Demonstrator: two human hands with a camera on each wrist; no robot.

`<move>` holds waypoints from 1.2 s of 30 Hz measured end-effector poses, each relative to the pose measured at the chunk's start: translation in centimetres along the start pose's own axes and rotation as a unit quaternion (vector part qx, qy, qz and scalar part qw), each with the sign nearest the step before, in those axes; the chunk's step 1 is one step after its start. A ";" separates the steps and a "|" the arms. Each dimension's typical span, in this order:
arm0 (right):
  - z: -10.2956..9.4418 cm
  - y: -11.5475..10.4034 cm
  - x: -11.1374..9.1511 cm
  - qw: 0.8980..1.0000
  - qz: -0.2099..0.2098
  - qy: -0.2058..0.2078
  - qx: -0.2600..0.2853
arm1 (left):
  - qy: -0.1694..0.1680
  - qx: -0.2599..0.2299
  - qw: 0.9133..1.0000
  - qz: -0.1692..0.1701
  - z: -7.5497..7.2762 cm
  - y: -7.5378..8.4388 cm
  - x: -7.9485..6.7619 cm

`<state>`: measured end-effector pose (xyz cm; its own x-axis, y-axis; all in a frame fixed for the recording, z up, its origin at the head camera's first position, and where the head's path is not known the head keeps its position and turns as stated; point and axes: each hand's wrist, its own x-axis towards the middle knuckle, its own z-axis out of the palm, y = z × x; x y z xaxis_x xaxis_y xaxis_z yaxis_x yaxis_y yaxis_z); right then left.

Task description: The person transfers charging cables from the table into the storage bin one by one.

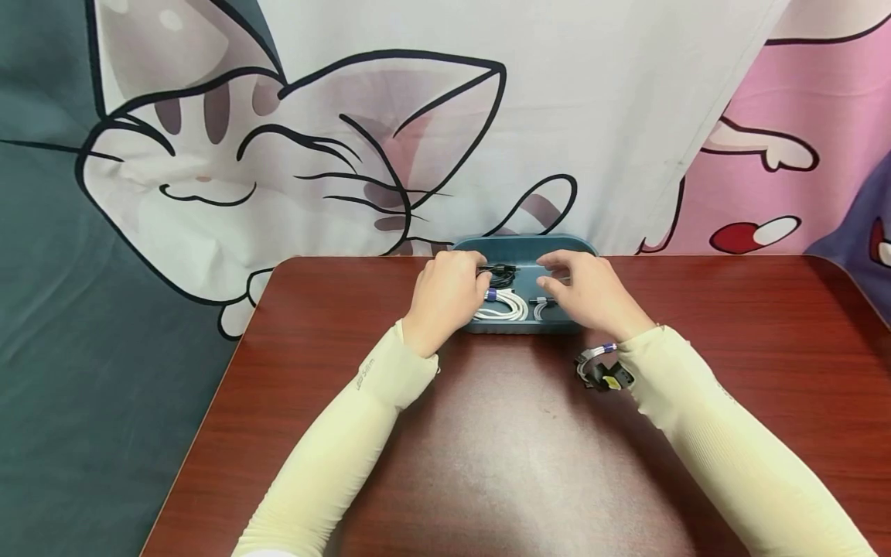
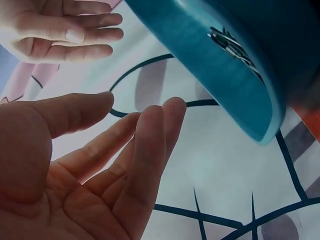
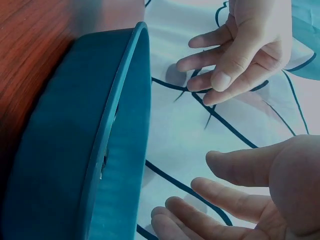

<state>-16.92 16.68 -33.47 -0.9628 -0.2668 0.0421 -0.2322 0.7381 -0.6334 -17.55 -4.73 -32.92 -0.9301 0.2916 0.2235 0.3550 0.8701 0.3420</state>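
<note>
A teal tray (image 1: 525, 328) stands at the table's back edge, my two hands above its ends. In it lie a coiled black cable (image 1: 500, 277), a coiled white cable (image 1: 513, 307) with a blue tie, and a smaller pale cable (image 1: 539, 309) with a dark plug. My left hand (image 1: 448, 298) is over the left end; the left wrist view shows its fingers (image 2: 150, 145) loosely bent around nothing. Over the right end hovers my right hand (image 1: 595, 290), thumb and fingers (image 3: 235, 200) spread apart with nothing between them. Both hands partly cover the tray in the head view.
A bundled cable (image 1: 600, 374) with a blue tie, black connectors and a yellow patch lies on the brown table (image 1: 515, 464), below my right wrist. Behind the table hangs a curtain (image 1: 612, 93) printed with cartoon cats.
</note>
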 end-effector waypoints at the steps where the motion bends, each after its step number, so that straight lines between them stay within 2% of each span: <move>1: 0.0 0.1 -0.2 1.000 -0.001 0.005 -0.002 | 0.003 -0.004 1.000 -0.001 0.0 0.1 -0.2; 9: 0.0 0.6 -2.0 0.999 -0.010 0.043 -0.009 | 0.017 -0.019 1.000 -0.004 0.4 0.8 -1.7; 19: 0.2 1.0 -4.0 0.997 -0.013 0.070 -0.022 | 0.044 -0.033 0.998 -0.013 1.2 1.4 -3.3; 30: 0.7 2.0 -5.9 0.995 -0.008 0.100 -0.020 | 0.053 -0.058 0.997 -0.019 2.0 2.3 -5.0; 36: 0.8 2.5 -6.9 0.994 0.002 0.110 -0.011 | 0.042 -0.053 0.997 -0.023 2.5 2.8 -5.7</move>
<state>-10.76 19.84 -35.96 -0.9700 -0.1239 0.2090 -0.2291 0.7524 -0.6175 -11.47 -2.94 -35.49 -0.9359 0.2145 0.2796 0.3245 0.8339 0.4464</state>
